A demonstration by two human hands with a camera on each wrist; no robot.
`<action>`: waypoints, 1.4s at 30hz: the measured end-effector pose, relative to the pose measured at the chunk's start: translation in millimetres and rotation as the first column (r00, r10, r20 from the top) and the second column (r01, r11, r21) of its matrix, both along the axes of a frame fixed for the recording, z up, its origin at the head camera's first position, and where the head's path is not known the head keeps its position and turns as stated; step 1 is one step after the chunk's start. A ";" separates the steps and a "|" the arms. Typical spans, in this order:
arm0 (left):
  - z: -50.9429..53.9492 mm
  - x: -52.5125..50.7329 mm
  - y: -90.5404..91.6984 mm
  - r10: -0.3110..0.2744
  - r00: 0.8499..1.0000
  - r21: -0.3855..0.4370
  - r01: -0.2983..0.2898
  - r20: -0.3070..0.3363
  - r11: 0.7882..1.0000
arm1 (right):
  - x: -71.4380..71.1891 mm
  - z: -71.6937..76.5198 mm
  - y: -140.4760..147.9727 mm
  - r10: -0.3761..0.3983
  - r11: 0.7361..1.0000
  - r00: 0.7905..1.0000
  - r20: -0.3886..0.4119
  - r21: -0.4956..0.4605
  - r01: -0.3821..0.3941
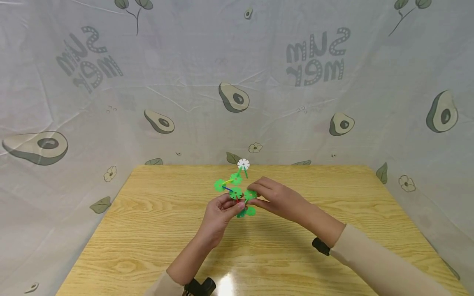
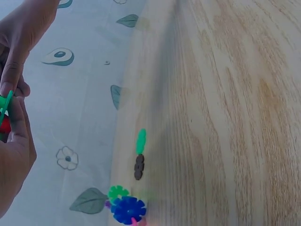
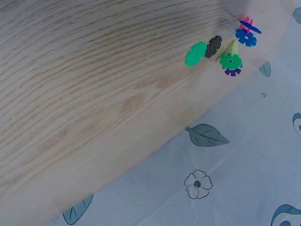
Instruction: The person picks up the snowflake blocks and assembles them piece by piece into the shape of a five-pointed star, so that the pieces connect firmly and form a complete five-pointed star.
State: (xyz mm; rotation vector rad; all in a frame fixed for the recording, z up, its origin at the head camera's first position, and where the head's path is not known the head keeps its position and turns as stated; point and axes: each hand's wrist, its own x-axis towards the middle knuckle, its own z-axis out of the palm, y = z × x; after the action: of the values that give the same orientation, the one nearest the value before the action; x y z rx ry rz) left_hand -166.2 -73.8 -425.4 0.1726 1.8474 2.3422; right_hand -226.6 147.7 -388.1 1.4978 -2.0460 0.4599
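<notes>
In the head view, my left hand (image 1: pixel 218 218) pinches a linked chain of small notched discs low down, its thumb across a joint. My right hand (image 1: pixel 283 201) holds a green disc (image 1: pixel 250 195) at the chain's right side between thumb and fingers. Higher up, the chain carries green discs (image 1: pixel 220 185) and a white disc (image 1: pixel 243 164); thin yellow, blue and red edge-on pieces show between them. In the left wrist view, my left hand (image 2: pixel 14 160) and right hand (image 2: pixel 21 42) meet at the left edge around a green piece (image 2: pixel 4 104) and a red piece (image 2: pixel 4 125).
A wooden table (image 1: pixel 148 230) stands before a patterned sheet (image 1: pixel 192 65). The wrist views show more discs near the table's edge: green (image 3: pixel 195 53), dark (image 3: pixel 213 46), and blue (image 2: pixel 128 210), with pink and purple bits. Whether these are joined cannot be told.
</notes>
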 end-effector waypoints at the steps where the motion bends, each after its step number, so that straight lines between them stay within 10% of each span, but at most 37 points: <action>1: 0.0 0.4 -0.1 0.004 1.000 0.003 -0.004 -0.003 1.000 | 0.1 0.1 -0.6 0.000 1.000 1.000 -0.009 0.000 0.000; 27: 1.8 0.1 -2.7 0.020 1.000 0.028 -0.020 -0.003 0.999 | 2.1 1.2 -9.4 -0.067 0.996 0.987 -0.145 0.046 0.074; 42: 1.9 -1.9 -0.7 0.093 0.995 0.039 -0.094 0.023 0.995 | 0.7 1.5 -10.6 -0.065 0.997 0.994 0.084 0.032 0.063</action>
State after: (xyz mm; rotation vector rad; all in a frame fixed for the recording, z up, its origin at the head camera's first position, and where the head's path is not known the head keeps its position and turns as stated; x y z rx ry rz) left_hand -168.1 -74.5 -423.5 0.0669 1.8375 2.4339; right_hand -225.9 137.1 -386.6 1.4476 -2.1693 0.4775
